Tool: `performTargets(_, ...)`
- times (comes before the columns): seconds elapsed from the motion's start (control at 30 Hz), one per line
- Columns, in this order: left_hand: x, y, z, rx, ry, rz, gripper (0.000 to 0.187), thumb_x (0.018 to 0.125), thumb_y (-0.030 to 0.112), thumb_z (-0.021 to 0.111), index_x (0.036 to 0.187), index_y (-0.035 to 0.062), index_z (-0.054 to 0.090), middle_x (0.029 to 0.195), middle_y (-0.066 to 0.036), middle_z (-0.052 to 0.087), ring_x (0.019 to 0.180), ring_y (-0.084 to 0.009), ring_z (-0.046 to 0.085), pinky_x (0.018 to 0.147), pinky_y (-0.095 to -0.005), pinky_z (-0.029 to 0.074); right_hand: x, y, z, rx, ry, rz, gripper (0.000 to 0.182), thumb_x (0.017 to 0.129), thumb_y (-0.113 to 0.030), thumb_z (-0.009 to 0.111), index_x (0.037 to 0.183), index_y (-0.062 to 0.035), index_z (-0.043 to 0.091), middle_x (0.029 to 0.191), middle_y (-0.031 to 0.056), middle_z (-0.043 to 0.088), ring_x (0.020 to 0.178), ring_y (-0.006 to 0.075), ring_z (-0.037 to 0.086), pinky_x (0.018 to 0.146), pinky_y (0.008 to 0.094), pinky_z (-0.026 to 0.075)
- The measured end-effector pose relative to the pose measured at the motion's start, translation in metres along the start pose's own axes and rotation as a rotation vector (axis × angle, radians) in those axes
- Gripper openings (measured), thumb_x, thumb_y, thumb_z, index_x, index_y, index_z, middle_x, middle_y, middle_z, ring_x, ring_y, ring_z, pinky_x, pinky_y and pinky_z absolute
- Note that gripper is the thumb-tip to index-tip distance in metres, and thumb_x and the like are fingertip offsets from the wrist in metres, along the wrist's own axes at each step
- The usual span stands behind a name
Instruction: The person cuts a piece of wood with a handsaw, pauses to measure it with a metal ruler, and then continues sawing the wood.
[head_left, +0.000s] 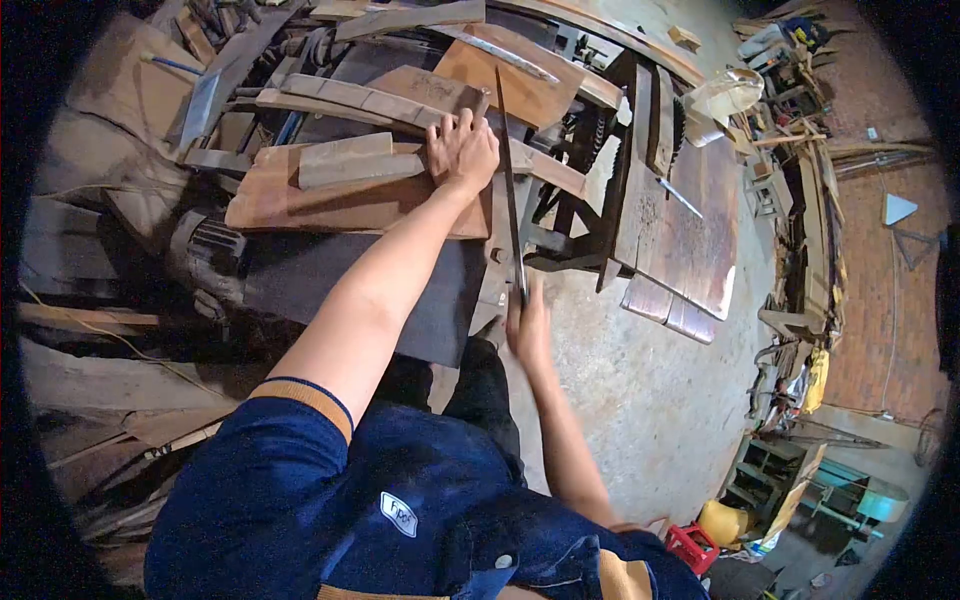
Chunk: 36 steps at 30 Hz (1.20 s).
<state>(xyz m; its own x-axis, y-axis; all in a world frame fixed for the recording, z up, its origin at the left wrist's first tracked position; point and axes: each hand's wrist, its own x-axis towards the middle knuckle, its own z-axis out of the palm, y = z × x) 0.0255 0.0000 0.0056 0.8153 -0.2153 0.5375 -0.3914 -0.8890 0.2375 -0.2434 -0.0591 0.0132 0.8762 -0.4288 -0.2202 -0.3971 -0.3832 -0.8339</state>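
My left hand [463, 150] presses down on a curved wooden piece [560, 172] on the bench, its fingers bent over the wood. A short end of wood [483, 100] shows just beyond the fingertips. My right hand [530, 325] is closed round the handle of a handsaw [514, 220], below the bench edge. The long dark blade, seen nearly edge-on, runs up past the right side of my left hand and crosses the wood. Beneath my left forearm lies a wide brown board [270, 195] with a smaller greyish block [345, 160] on it.
An orange-brown board [520, 75] and a long curved slat [350, 98] lie farther back. To the right stands a table [690, 230] with a toothed circular blade [680, 130]. A motor [210, 250] sits at left. Concrete floor [620, 390] shows between bench and racks.
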Motion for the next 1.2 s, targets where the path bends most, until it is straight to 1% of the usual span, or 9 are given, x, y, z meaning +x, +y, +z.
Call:
performTargets(0.07, 0.001, 0.0, 0.0, -0.002, -0.001, 0.001, 0.02, 0.091, 0.027, 0.055, 0.092, 0.0106, 0.067, 0.099, -0.009, 0.06, 0.099, -0.0286, 0.057, 0.087, -0.0466, 0.04, 0.068, -0.025, 0.008, -0.044, 0.083, -0.211, 0.022, 0.102, -0.018, 0.052, 0.113, -0.001, 0.043, 0.081, 0.0318, 0.06, 0.078, 0.0535, 0.06, 0.062, 0.0549, 0.045)
performTargets(0.17, 0.004, 0.005, -0.005, -0.003, -0.016, -0.012, 0.019, 0.091, 0.026, 0.055, 0.092, 0.0109, 0.067, 0.099, -0.009, 0.06, 0.1, -0.0287, 0.057, 0.086, -0.0473, 0.04, 0.082, -0.031, 0.016, -0.038, 0.139, -0.234, 0.022, 0.103, -0.02, 0.05, 0.111, -0.0011, 0.044, 0.082, 0.0328, 0.06, 0.079, 0.054, 0.06, 0.064, 0.0553, 0.044)
performTargets(0.3, 0.002, 0.003, -0.005, 0.011, -0.045, -0.015, 0.023, 0.092, 0.029, 0.053, 0.092, 0.0109, 0.067, 0.103, -0.009, 0.061, 0.101, -0.0288, 0.057, 0.088, -0.0474, 0.04, -0.005, 0.002, 0.015, -0.034, 0.16, -0.12, 0.018, 0.101, -0.016, 0.054, 0.11, -0.0018, 0.047, 0.078, 0.0294, 0.058, 0.072, 0.0522, 0.057, 0.061, 0.0517, 0.042)
performTargets(0.4, 0.004, 0.004, -0.009, -0.014, -0.148, -0.063, 0.023, 0.09, 0.029, 0.055, 0.095, 0.0107, 0.068, 0.107, -0.008, 0.061, 0.106, -0.0276, 0.055, 0.092, -0.0463, 0.039, -0.084, 0.014, -0.004, -0.071, 0.04, 0.179, 0.017, 0.1, -0.013, 0.054, 0.111, -0.0006, 0.048, 0.077, 0.0288, 0.058, 0.071, 0.0515, 0.057, 0.058, 0.0497, 0.042)
performTargets(0.5, 0.003, 0.003, -0.008, -0.014, -0.101, -0.051, 0.022, 0.09, 0.028, 0.056, 0.094, 0.0106, 0.068, 0.107, -0.008, 0.061, 0.106, -0.0281, 0.055, 0.09, -0.0469, 0.039, -0.089, 0.04, -0.005, -0.046, 0.084, -0.017, 0.017, 0.1, -0.012, 0.054, 0.11, 0.0001, 0.048, 0.076, 0.0288, 0.057, 0.069, 0.0516, 0.057, 0.057, 0.0489, 0.042)
performTargets(0.73, 0.002, 0.003, -0.008, -0.006, -0.09, -0.019, 0.022, 0.089, 0.027, 0.056, 0.096, 0.0101, 0.068, 0.106, -0.009, 0.06, 0.104, -0.0299, 0.055, 0.089, -0.0469, 0.039, 0.074, -0.021, 0.015, -0.108, 0.099, -0.204, 0.031, 0.094, -0.009, 0.054, 0.119, 0.0063, 0.043, 0.083, 0.0336, 0.064, 0.08, 0.0551, 0.061, 0.069, 0.0564, 0.048)
performTargets(1.03, 0.0, 0.001, -0.002, -0.006, -0.006, 0.003, 0.019, 0.091, 0.027, 0.056, 0.091, 0.0118, 0.066, 0.099, -0.008, 0.059, 0.099, -0.0288, 0.056, 0.085, -0.0461, 0.039, -0.099, 0.04, -0.001, -0.084, 0.084, 0.052, 0.019, 0.1, -0.014, 0.054, 0.112, -0.0014, 0.046, 0.081, 0.0327, 0.06, 0.084, 0.0563, 0.058, 0.061, 0.0554, 0.043)
performTargets(1.1, 0.001, 0.002, -0.005, 0.003, -0.05, -0.009, 0.021, 0.09, 0.028, 0.056, 0.094, 0.0111, 0.067, 0.103, -0.008, 0.06, 0.102, -0.0283, 0.055, 0.087, -0.0461, 0.039, -0.098, 0.05, 0.001, -0.099, 0.056, 0.032, 0.028, 0.1, -0.012, 0.054, 0.124, -0.0009, 0.044, 0.083, 0.0335, 0.06, 0.08, 0.0552, 0.06, 0.062, 0.0557, 0.046)
performTargets(1.2, 0.002, 0.003, -0.009, 0.008, -0.094, -0.009, 0.023, 0.089, 0.029, 0.057, 0.098, 0.0109, 0.068, 0.106, -0.008, 0.06, 0.104, -0.028, 0.054, 0.089, -0.0462, 0.038, -0.008, 0.015, 0.008, -0.099, 0.09, -0.122, 0.028, 0.1, -0.012, 0.053, 0.124, -0.0009, 0.044, 0.084, 0.0336, 0.062, 0.081, 0.0556, 0.06, 0.064, 0.0572, 0.045)
